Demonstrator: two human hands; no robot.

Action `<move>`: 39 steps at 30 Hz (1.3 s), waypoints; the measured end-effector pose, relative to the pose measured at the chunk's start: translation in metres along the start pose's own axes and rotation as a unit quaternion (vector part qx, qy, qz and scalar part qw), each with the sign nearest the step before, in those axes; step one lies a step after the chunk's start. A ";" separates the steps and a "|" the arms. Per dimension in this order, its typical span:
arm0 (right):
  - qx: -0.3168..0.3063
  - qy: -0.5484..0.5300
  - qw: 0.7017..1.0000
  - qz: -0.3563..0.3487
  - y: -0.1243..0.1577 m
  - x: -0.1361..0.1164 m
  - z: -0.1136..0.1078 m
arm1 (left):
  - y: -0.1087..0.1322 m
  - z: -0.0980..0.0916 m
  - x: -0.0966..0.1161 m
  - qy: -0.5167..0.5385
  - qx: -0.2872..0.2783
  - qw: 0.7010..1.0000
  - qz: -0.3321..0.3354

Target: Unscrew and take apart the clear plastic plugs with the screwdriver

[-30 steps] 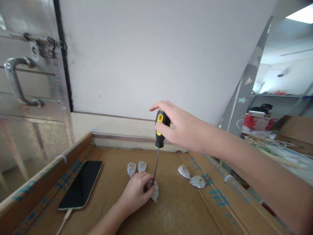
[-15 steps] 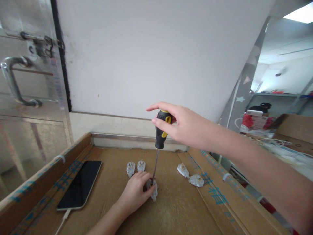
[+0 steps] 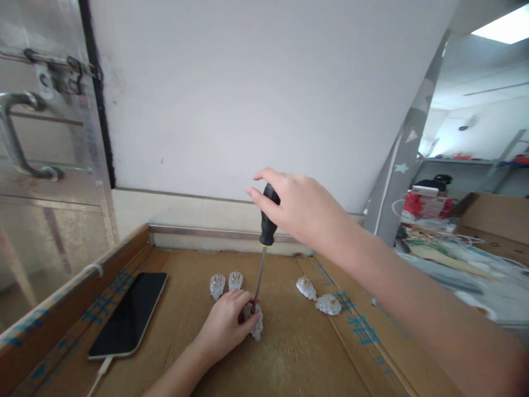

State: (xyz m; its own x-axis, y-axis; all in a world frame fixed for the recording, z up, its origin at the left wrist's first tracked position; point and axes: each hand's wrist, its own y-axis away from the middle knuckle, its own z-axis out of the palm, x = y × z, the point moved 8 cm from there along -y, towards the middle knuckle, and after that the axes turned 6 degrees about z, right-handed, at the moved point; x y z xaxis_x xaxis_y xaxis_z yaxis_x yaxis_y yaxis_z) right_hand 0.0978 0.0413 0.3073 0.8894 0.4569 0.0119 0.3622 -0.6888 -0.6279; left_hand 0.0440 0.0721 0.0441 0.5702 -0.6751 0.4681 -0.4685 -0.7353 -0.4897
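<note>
My right hand [image 3: 285, 201] is around the black handle of a screwdriver [image 3: 268, 226], thumb and forefinger partly extended. The shaft slants down to a clear plastic power plug [image 3: 257, 325] on the cardboard. My left hand [image 3: 229, 320] pinches that plug and steadies it close to the screwdriver tip; the exact contact of the tip is hidden by the fingers. Behind my left hand stand two clear plugs, one [image 3: 217, 285] and another [image 3: 235, 279], prongs up. Two more lie to the right, one plug [image 3: 306, 287] touching or nearly touching the other [image 3: 329, 304].
A phone [image 3: 130, 314] with a white cable lies at the left on the cardboard surface [image 3: 297, 364]. Raised cardboard-covered edges border it. A white wall [image 3: 248, 99] rises behind, a metal door [image 3: 45, 165] stands left, and cluttered goods [image 3: 450, 253] are at the right.
My right hand has rolled around the screwdriver handle, hiding its yellow patches. The left hand still holds the plug. The whole view has shifted slightly.
</note>
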 end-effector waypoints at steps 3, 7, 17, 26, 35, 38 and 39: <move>0.039 0.093 0.995 0.020 0.004 0.001 -0.005 | 0.002 0.000 0.002 0.005 -0.005 1.000 0.005; -0.050 -0.106 0.993 -0.017 0.007 -0.002 0.001 | 0.003 0.000 0.003 0.015 -0.009 1.000 0.005; 0.017 0.070 0.997 0.013 0.010 0.004 -0.012 | 0.003 0.001 0.001 0.030 -0.014 0.999 -0.001; 0.027 0.028 0.998 0.049 0.019 0.021 -0.016 | 0.006 0.004 0.001 0.032 -0.015 0.999 0.001; -0.091 -0.192 0.977 0.020 0.018 0.022 0.002 | 0.006 0.006 -0.004 0.027 -0.015 0.999 -0.020; 0.004 -0.071 0.995 0.066 0.018 0.030 -0.005 | 0.006 0.005 -0.004 0.032 -0.016 0.999 -0.025; 0.053 -0.020 0.995 0.081 0.019 0.031 -0.010 | 0.006 0.005 -0.004 0.035 -0.014 0.999 -0.027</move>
State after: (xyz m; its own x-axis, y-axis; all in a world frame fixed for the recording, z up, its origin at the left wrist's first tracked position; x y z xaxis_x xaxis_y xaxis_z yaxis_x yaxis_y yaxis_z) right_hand 0.1353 0.0367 0.3029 0.9211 0.3681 -0.1266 0.1812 -0.6933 -0.6975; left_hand 0.0420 0.0709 0.0355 0.5476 -0.6362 0.5435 -0.4579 -0.7715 -0.4418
